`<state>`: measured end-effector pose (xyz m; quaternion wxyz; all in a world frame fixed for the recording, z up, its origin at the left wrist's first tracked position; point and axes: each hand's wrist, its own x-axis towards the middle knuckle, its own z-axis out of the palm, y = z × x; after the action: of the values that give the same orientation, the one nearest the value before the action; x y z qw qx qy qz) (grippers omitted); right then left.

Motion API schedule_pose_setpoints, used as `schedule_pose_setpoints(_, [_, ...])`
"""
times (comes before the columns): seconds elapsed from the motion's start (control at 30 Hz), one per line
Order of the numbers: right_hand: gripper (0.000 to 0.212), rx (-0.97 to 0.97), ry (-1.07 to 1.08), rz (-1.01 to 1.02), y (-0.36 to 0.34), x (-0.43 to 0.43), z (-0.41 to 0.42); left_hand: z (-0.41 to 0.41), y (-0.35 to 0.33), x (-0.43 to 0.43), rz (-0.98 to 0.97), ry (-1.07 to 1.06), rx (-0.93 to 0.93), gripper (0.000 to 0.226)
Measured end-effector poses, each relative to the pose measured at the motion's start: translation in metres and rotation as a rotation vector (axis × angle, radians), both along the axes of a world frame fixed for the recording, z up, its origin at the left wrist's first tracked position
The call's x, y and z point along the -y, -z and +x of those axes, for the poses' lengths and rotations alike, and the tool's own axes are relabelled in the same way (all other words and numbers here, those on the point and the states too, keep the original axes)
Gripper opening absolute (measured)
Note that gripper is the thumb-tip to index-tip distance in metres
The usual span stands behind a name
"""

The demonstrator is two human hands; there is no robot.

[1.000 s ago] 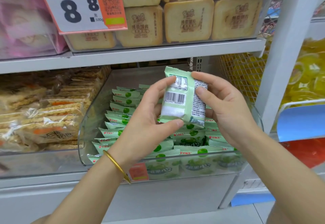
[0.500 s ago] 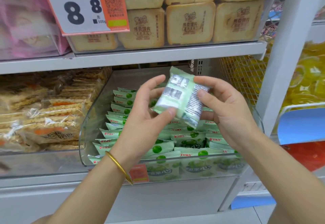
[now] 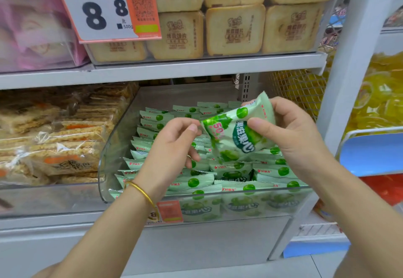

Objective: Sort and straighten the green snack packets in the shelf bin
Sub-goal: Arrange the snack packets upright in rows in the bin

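Note:
A clear plastic shelf bin (image 3: pixel 109 168) holds several rows of green snack packets (image 3: pixel 231 175) standing on edge. Above the bin, one green packet (image 3: pixel 231 138) is held tilted, its printed front facing me. My right hand (image 3: pixel 292 138) grips its right side, thumb across the front. My left hand (image 3: pixel 174 146) pinches the packet's left edge between thumb and fingers. A gold bangle sits on my left wrist.
A bin of rice crackers (image 3: pixel 54 142) stands to the left. The shelf above (image 3: pixel 174 70) carries tan biscuit packs (image 3: pixel 235 28) and an orange price tag (image 3: pixel 106 9). A white upright post (image 3: pixel 353 81) and yellow jellies (image 3: pixel 383 94) lie to the right.
The held packet has been turned over: its barcode back faced me before, its green front faces me now. My left hand has shifted from the packet's face to its left edge.

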<state>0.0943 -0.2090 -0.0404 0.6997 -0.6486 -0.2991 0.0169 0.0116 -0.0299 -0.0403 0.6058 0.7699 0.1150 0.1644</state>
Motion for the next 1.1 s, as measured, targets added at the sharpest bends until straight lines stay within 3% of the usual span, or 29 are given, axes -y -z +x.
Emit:
schedule_pose_setpoints(0.1, [0.021,-0.007,-0.006,-0.027,0.001,0.006,-0.001,0.000,0.006,-0.004,0.325,-0.024,0.028,0.016])
schedule_pose_setpoints(0.2, [0.021,0.020,0.002,-0.120,0.004,0.009,-0.002,-0.001,0.009,-0.002,0.488,-0.004,0.006,0.020])
schedule_pose_setpoints(0.47, [0.015,0.387,0.064,-0.603,0.002,0.012,-0.002,-0.002,0.009,0.002,0.520,0.002,-0.009,0.020])
schedule_pose_setpoints(0.57, [0.026,0.514,0.081,-0.722,0.002,0.007,-0.002,-0.001,0.010,0.002,0.524,0.017,-0.007,0.020])
schedule_pose_setpoints(0.87, [0.027,0.660,0.136,-0.890,-0.003,-0.002,-0.007,0.000,0.015,-0.001,0.550,0.029,-0.002,0.018])
schedule_pose_setpoints(1.0, [0.031,0.774,0.011,-1.023,0.002,-0.011,-0.014,0.000,0.015,-0.002,0.548,0.029,0.016,0.019])
schedule_pose_setpoints(1.1, [0.042,0.648,-0.040,-0.962,-0.002,-0.005,-0.009,0.000,0.015,-0.001,0.541,0.028,0.030,0.018])
